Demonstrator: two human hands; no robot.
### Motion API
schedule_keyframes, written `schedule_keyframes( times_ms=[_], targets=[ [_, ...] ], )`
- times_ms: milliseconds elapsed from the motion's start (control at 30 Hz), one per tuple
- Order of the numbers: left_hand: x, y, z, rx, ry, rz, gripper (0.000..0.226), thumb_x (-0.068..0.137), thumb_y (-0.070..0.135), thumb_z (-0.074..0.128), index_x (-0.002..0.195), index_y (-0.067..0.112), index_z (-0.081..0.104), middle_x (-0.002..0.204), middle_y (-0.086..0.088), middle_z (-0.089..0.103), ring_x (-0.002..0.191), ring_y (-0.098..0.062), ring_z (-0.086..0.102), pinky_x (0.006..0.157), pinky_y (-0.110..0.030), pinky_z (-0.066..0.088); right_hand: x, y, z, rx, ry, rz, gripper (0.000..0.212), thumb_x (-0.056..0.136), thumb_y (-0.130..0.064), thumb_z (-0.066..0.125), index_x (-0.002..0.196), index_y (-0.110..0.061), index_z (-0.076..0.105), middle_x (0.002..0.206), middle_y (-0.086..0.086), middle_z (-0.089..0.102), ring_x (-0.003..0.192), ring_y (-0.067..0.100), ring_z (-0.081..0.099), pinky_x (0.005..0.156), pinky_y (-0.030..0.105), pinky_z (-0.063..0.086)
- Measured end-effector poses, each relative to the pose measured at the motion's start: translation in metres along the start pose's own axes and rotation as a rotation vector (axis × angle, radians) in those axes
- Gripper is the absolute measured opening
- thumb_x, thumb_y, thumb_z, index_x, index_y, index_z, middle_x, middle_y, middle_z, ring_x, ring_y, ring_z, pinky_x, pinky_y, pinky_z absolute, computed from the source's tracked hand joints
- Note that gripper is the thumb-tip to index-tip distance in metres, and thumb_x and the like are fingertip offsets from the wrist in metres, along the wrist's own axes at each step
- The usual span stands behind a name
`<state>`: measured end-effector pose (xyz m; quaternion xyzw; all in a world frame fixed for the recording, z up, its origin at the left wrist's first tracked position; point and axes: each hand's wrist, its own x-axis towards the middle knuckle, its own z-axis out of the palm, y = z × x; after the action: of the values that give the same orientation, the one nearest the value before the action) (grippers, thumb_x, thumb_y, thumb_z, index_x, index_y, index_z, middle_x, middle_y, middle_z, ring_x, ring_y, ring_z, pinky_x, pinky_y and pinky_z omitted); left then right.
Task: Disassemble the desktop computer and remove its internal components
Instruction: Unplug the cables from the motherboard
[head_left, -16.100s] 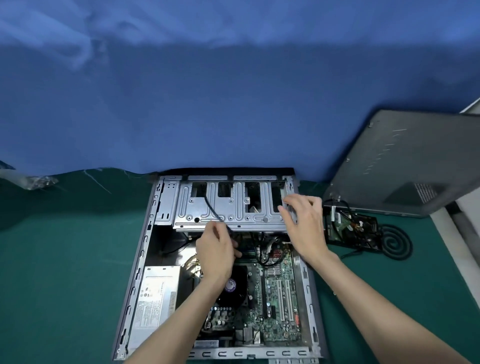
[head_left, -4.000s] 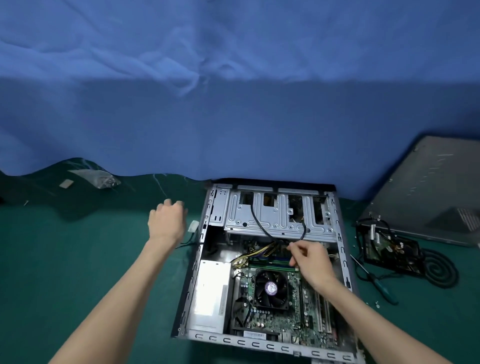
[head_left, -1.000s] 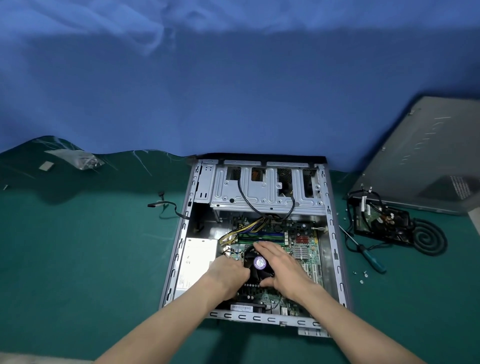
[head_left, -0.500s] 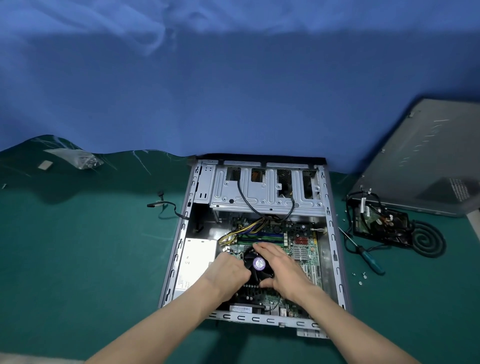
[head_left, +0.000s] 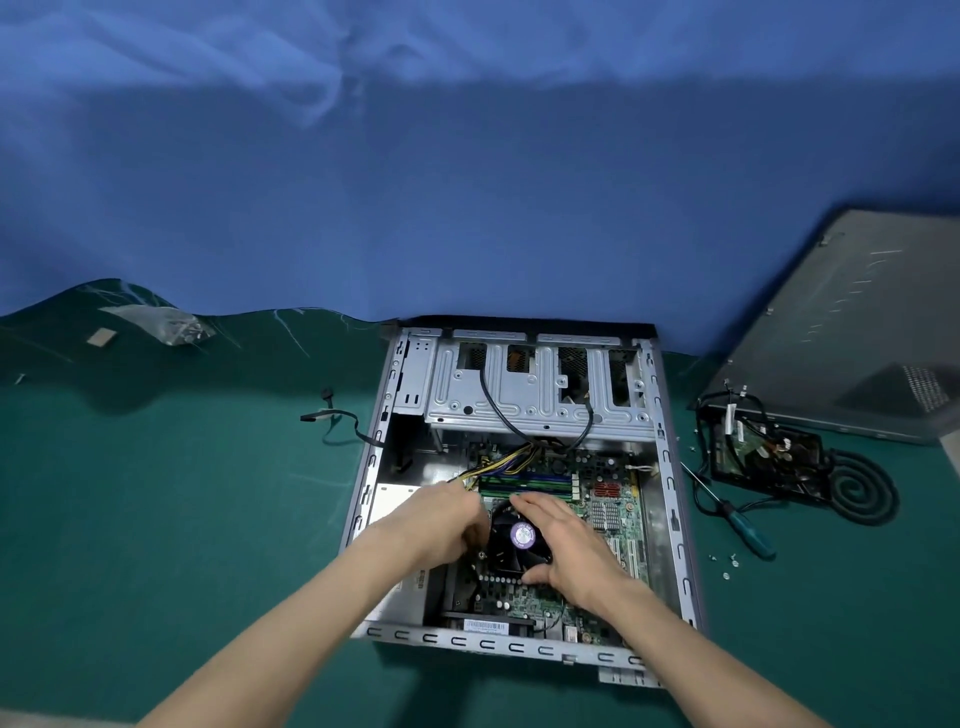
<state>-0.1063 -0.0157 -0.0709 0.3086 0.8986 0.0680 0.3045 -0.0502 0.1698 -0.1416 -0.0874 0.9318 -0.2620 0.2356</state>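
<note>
1. Blue cloth hangs behind a green counter (head_left: 156, 519). At the far left I see a clear plastic bag (head_left: 161, 325) near the cloth's hem.
2. A loose black cable (head_left: 337, 418) lies on the counter just left of the open computer case (head_left: 488, 644), and one end reaches the case wall.
3. The case lies flat at the middle of the counter. It has a silver drive cage (head_left: 535, 400) at its far end and the motherboard (head_left: 618, 512) exposed nearer me.
4. The left hand (head_left: 441, 525) is inside the case, its fingers curled round the left edge of the black cooler fan (head_left: 519, 543), which sits on the motherboard.
5. The right hand (head_left: 576, 558) clasps the same fan, with its fingers over the far edge and the thumb at the near edge.
6. Right of the case I see a teal-handled screwdriver (head_left: 748, 532), a few loose screws (head_left: 724, 564) and a removed drive (head_left: 763, 457) tangled in cables. A grey side panel (head_left: 852, 332) is at the far right.
</note>
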Motion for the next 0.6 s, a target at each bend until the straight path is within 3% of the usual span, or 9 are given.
schedule_keyframes(
  times_ms=[67, 167, 300, 400, 500, 567, 600],
  targets=[
    [0.003, -0.004, -0.007, -0.137, 0.067, -0.038, 0.028, 0.082, 0.001, 0.059, 0.100, 0.019, 0.073, 0.095, -0.002, 0.073, 0.092, -0.019, 0.067, 0.083, -0.025, 0.049, 0.000, 0.001, 0.001, 0.012, -0.006, 0.002, 0.098, 0.076, -0.026, 0.077, 0.152, -0.028, 0.016, 0.158, -0.012, 0.015, 0.145, 0.008, 0.012, 0.112, 0.024, 0.004],
    [0.007, -0.008, -0.012, -0.156, 0.256, -0.100, 0.028, 0.085, 0.002, 0.061, 0.104, 0.019, 0.071, 0.097, 0.003, 0.073, 0.092, -0.013, 0.067, 0.086, -0.030, 0.053, 0.000, 0.003, 0.001, 0.068, -0.002, -0.003, 0.094, 0.079, -0.025, 0.074, 0.152, -0.028, 0.016, 0.159, -0.014, 0.011, 0.145, 0.004, 0.005, 0.111, 0.023, -0.002],
    [0.010, -0.029, -0.017, -0.300, 0.450, -0.215, 0.033, 0.085, -0.008, 0.055, 0.105, 0.013, 0.071, 0.102, -0.001, 0.071, 0.093, -0.013, 0.066, 0.086, -0.029, 0.054, -0.002, 0.004, -0.004, 0.112, 0.048, -0.003, 0.074, 0.087, -0.024, 0.066, 0.149, -0.026, 0.026, 0.157, -0.013, 0.017, 0.145, 0.003, 0.007, 0.116, 0.026, 0.000],
    [0.013, -0.042, -0.014, -0.348, 0.379, -0.283, 0.023, 0.090, 0.002, 0.057, 0.108, 0.010, 0.070, 0.104, -0.005, 0.070, 0.092, -0.017, 0.064, 0.086, -0.027, 0.052, -0.006, 0.007, -0.012, 0.094, 0.208, 0.029, 0.052, 0.093, -0.021, 0.057, 0.142, -0.022, 0.041, 0.151, -0.008, 0.034, 0.141, 0.008, 0.025, 0.112, 0.020, 0.006],
    [0.022, -0.044, -0.008, -0.353, 0.267, -0.282, 0.016, 0.089, 0.009, 0.063, 0.102, 0.012, 0.072, 0.102, -0.004, 0.070, 0.092, -0.018, 0.063, 0.087, -0.029, 0.051, -0.010, 0.007, -0.028, 0.011, 0.408, 0.064, 0.036, 0.093, -0.007, 0.057, 0.129, -0.012, 0.057, 0.125, -0.002, 0.055, 0.120, 0.014, 0.049, 0.110, 0.026, 0.032],
    [0.032, -0.045, -0.005, -0.381, 0.194, -0.293, 0.015, 0.087, 0.008, 0.065, 0.099, 0.012, 0.073, 0.103, -0.003, 0.070, 0.093, -0.017, 0.065, 0.087, -0.028, 0.052, -0.007, 0.009, -0.042, -0.089, 0.634, 0.032, 0.030, 0.084, 0.002, 0.067, 0.113, -0.004, 0.067, 0.104, 0.004, 0.062, 0.101, 0.022, 0.055, 0.092, 0.035, 0.049],
    [0.037, -0.046, -0.004, -0.404, 0.158, -0.303, 0.015, 0.087, 0.008, 0.066, 0.100, 0.011, 0.073, 0.104, -0.003, 0.070, 0.092, -0.017, 0.065, 0.085, -0.026, 0.052, -0.005, 0.011, -0.050, -0.149, 0.746, 0.017, 0.028, 0.079, 0.003, 0.071, 0.107, -0.002, 0.068, 0.099, 0.006, 0.062, 0.095, 0.023, 0.054, 0.085, 0.036, 0.049]
  ],
)
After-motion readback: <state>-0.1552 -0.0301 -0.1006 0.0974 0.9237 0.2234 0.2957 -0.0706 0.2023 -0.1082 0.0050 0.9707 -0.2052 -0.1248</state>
